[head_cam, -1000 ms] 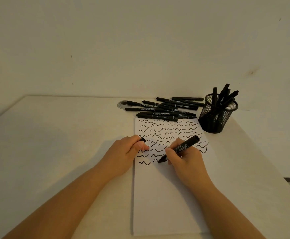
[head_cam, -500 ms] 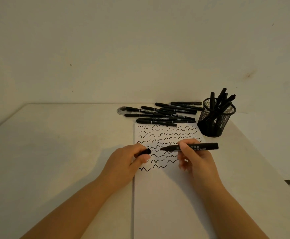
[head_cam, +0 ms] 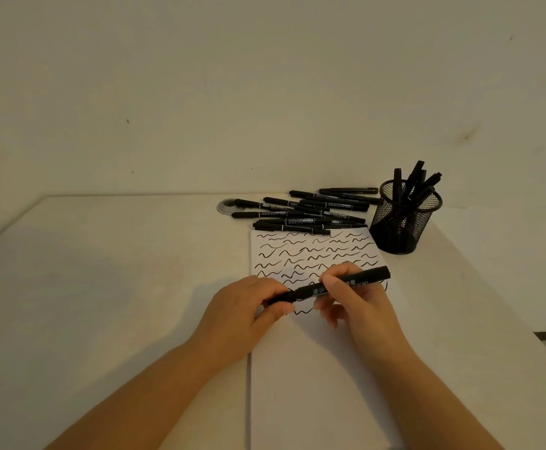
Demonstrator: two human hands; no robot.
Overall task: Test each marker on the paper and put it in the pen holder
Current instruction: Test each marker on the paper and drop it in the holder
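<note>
A black marker (head_cam: 362, 280) lies nearly level above the white paper (head_cam: 314, 384), gripped around its barrel by my right hand (head_cam: 359, 306). My left hand (head_cam: 242, 310) pinches the marker's cap (head_cam: 279, 297), which sits on the marker's left tip. Rows of black squiggles (head_cam: 310, 251) cover the paper's far half. A black mesh pen holder (head_cam: 401, 222) stands at the paper's far right corner with several markers upright in it. A pile of several black markers (head_cam: 307, 212) lies just behind the paper.
The pale table (head_cam: 103, 287) meets a plain wall at the back. A round grey cable grommet (head_cam: 227, 205) sits at the pile's left end. The table's right edge (head_cam: 492, 303) runs diagonally past the pen holder.
The marker left the paper after a squiggle and swung level. My left hand brought the cap to its tip, and cap and marker are now joined.
</note>
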